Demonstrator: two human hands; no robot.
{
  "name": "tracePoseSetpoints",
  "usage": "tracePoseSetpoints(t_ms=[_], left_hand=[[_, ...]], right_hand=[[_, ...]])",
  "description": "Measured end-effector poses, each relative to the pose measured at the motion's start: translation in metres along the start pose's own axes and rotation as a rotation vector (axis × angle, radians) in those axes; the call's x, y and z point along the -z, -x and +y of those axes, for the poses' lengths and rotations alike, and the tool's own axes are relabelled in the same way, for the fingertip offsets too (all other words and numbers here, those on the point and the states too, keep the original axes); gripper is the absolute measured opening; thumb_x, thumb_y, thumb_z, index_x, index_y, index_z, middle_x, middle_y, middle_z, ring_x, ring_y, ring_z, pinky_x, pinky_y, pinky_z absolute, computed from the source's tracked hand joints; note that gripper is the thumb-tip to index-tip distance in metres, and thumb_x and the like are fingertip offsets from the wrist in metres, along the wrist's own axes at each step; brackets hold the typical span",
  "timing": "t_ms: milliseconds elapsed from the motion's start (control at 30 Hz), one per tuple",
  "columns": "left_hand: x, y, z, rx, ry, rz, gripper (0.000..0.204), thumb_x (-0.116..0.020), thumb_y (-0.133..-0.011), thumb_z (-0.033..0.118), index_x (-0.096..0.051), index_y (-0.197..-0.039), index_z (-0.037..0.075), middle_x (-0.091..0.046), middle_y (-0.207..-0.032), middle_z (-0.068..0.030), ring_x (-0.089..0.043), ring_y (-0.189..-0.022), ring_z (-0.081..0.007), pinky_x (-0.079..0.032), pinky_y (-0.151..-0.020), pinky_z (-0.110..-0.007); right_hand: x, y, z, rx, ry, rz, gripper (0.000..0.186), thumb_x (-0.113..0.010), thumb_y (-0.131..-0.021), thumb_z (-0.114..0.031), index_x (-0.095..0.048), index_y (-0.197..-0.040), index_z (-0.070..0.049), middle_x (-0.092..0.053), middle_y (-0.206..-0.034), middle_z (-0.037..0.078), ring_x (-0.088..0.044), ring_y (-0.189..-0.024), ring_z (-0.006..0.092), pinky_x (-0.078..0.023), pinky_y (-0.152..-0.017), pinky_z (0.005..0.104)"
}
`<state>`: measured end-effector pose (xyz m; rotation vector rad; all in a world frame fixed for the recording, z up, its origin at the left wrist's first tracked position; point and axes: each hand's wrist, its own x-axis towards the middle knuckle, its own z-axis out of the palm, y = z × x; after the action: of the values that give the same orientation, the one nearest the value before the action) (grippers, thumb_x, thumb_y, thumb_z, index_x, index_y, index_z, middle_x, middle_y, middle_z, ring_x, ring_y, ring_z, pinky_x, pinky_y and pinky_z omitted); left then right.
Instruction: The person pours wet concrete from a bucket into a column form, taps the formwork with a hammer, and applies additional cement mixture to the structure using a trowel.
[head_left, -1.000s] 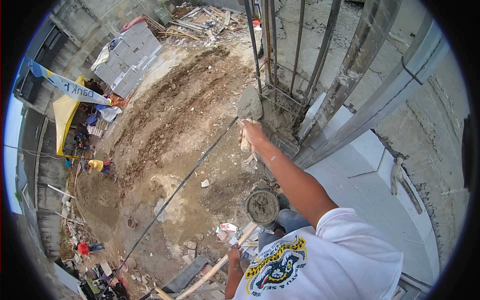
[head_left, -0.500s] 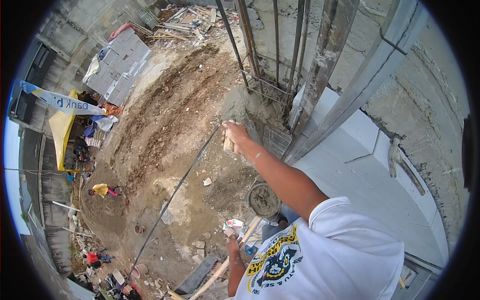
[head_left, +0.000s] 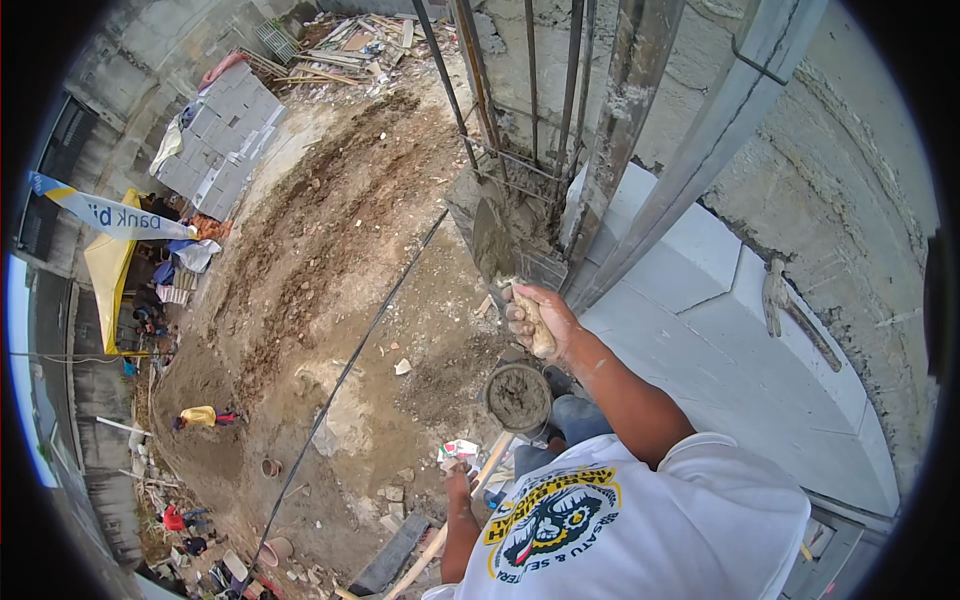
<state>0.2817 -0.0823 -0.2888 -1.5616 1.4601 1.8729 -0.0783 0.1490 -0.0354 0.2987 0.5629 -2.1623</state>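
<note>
My right hand (head_left: 540,318) is wrapped round the pale wooden handle of a trowel (head_left: 491,238). The cement-smeared blade points away from me, against the near left side of a column top with wet mortar (head_left: 525,212) among its steel bars. Lower down, my left hand (head_left: 459,482) is closed near a wooden pole (head_left: 490,462) and a printed red, white and green packet (head_left: 462,450). Its fingers look grey and small, and I cannot make out what they hold. Between my arms, beside my legs, stands a bucket of wet mortar (head_left: 518,394).
White block wall (head_left: 690,330) runs along my right, with a hammer (head_left: 795,312) lying on top. Tall metal posts (head_left: 700,160) rise beside the column. A dark cable (head_left: 370,350) crosses over the dirt ground far below. People work at the left, one in yellow (head_left: 198,416).
My right hand has drawn back toward me and lower, bringing the trowel from above the mortar to the column's side. The left hand is nearly still, and the whole view has shifted slightly.
</note>
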Motion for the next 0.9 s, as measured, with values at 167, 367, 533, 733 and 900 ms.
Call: tracePoseSetpoints(t_ms=[167,367,533,733,900], left_hand=[[0.007,-0.001,-0.004,0.040,0.011,-0.007,0.042,-0.048,-0.092,0.034,-0.048,-0.124,0.008,-0.057,-0.116,-0.0117,-0.060,-0.095,-0.0240,-0.052,-0.066,-0.034],[0.014,0.008,-0.024,0.037,0.025,0.061,0.033,-0.054,-0.090,0.030,-0.053,-0.115,0.009,-0.062,-0.105,-0.0097,-0.064,-0.080,-0.0217,-0.050,-0.060,-0.032],[0.009,0.003,-0.030,0.111,0.003,0.070,0.033,-0.053,-0.090,0.030,-0.053,-0.115,0.008,-0.062,-0.104,-0.0097,-0.064,-0.080,-0.0211,-0.049,-0.058,-0.032],[-0.009,-0.003,-0.004,-0.008,-0.026,0.009,0.034,-0.050,-0.092,0.033,-0.052,-0.114,0.006,-0.059,-0.103,-0.0091,-0.062,-0.088,-0.0211,-0.050,-0.061,-0.031],[-0.018,0.000,0.021,-0.041,-0.012,-0.011,0.044,-0.049,-0.093,0.032,-0.046,-0.126,0.002,-0.057,-0.116,-0.0150,-0.061,-0.097,-0.0247,-0.050,-0.070,-0.035]], right_hand=[[-0.012,-0.017,-0.006,0.079,0.237,0.206,0.021,-0.054,-0.089,-0.031,-0.051,-0.096,-0.012,-0.047,-0.066,-0.003,-0.044,-0.048,0.0077,-0.039,-0.039,0.0245],[0.008,0.047,-0.031,0.068,0.126,0.158,0.023,-0.052,-0.090,-0.031,-0.051,-0.096,-0.009,-0.047,-0.064,-0.003,-0.043,-0.047,0.0060,-0.036,-0.038,0.0221],[0.022,0.069,-0.032,0.122,0.079,0.079,0.027,-0.049,-0.091,-0.033,-0.050,-0.099,-0.006,-0.046,-0.065,-0.002,-0.040,-0.044,0.0061,-0.033,-0.038,0.0203],[0.012,0.059,-0.047,0.120,0.078,-0.012,0.032,-0.046,-0.093,-0.033,-0.050,-0.102,-0.003,-0.047,-0.063,-0.001,-0.041,-0.041,0.0063,-0.039,-0.033,0.0212],[0.002,0.059,-0.049,0.053,0.137,0.028,0.029,-0.048,-0.091,-0.035,-0.051,-0.099,-0.007,-0.047,-0.064,-0.002,-0.044,-0.044,0.0082,-0.036,-0.036,0.0222]])
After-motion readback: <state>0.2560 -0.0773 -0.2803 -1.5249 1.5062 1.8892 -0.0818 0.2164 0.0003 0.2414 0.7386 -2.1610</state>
